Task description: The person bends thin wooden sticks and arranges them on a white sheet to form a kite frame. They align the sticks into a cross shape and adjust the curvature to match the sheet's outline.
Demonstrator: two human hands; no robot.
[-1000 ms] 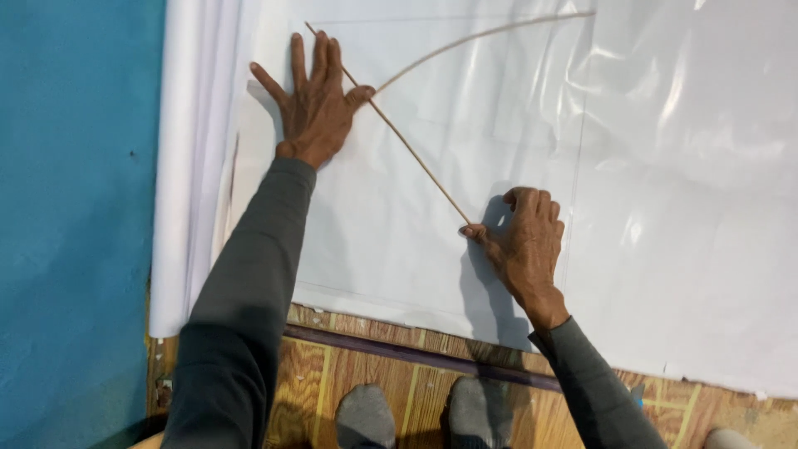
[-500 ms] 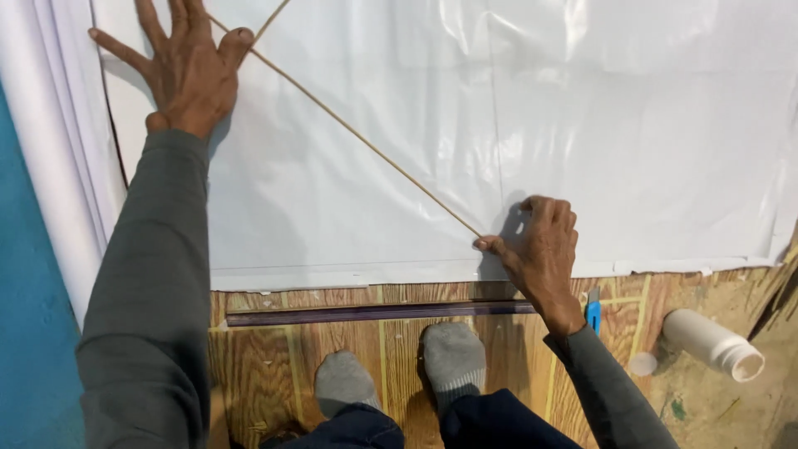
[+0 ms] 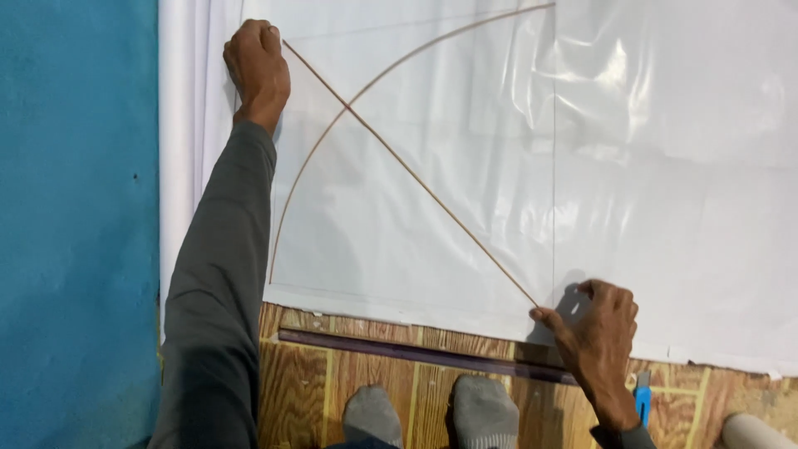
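A thin straight bamboo stick (image 3: 411, 175) lies diagonally across a white plastic sheet (image 3: 648, 166). My left hand (image 3: 258, 66) is closed on the stick's upper end at the top left. My right hand (image 3: 598, 333) pinches the stick's lower end near the sheet's bottom edge. A second thin stick (image 3: 332, 125), bent into an arc, crosses the straight one and runs from the sheet's lower left up to the top right.
A roll of white sheet (image 3: 179, 150) lies along the left, beside a blue floor covering (image 3: 75, 224). Below the sheet are a wooden-patterned floor (image 3: 307, 391), a dark long ruler (image 3: 399, 351), a blue cutter (image 3: 642, 399), a white tube (image 3: 752, 432) and my grey-socked feet (image 3: 432, 411).
My left hand has gone from flat and spread to a closed fist on the stick's upper end. The view shifted, bringing the arc stick back into sight. The right hand stays at the lower end.
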